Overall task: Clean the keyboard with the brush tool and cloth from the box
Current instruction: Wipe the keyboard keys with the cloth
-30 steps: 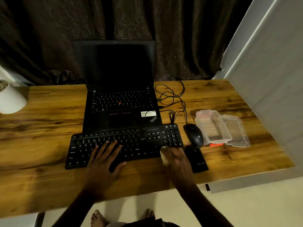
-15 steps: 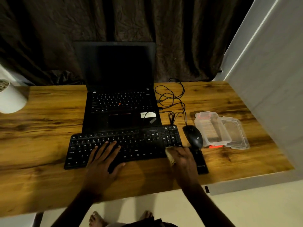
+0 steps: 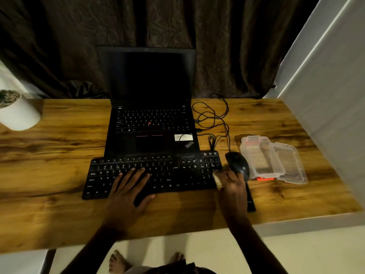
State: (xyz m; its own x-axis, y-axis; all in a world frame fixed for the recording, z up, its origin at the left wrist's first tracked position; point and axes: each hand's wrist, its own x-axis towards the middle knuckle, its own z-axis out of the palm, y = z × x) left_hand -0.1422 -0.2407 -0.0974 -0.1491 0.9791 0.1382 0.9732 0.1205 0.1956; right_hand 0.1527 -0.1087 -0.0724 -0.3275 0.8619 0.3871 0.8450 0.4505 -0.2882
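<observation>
Left hand: left hand (image 3: 128, 192) lies flat on the keyboard (image 3: 177, 175), palm down. Its fingers are spread and straight over the letter keys on the left half, its thumb sits near the front edge, and it grips nothing.
Right hand: right hand (image 3: 232, 186) is at the keyboard's right end, with its fingers curled round a pale cloth (image 3: 217, 179). The wad shows on the thumb side and touches the number-pad corner.
Keyboard: black, full-size, and set across the wooden desk (image 3: 49, 165) just in front of the laptop (image 3: 152, 119). Its back edge overlaps the laptop's palm rest.
Laptop: lid up, screen dark, with a red pointing nub among the keys and a white sticker on the palm rest.
Mouse: a black wired mouse (image 3: 238, 165) sits just beside the keyboard's right end, with the right hand's fingertips against its near side.
Box: a clear plastic box (image 3: 245, 155) stands open right of the mouse. Its clear lid (image 3: 290, 165) lies beside it and touches its right side.
Orange piece: a small orange-red item (image 3: 265, 178) shows at the box's front edge. I cannot tell what it is.
Dark flat object: it lies under and behind the right hand (image 3: 250, 202) near the desk's front edge and is too dim to name.
Cables: black cables (image 3: 213, 119) loop on the desk right of the laptop.
Far left: a white pot (image 3: 19, 115) holds a plant at the desk's edge.
</observation>
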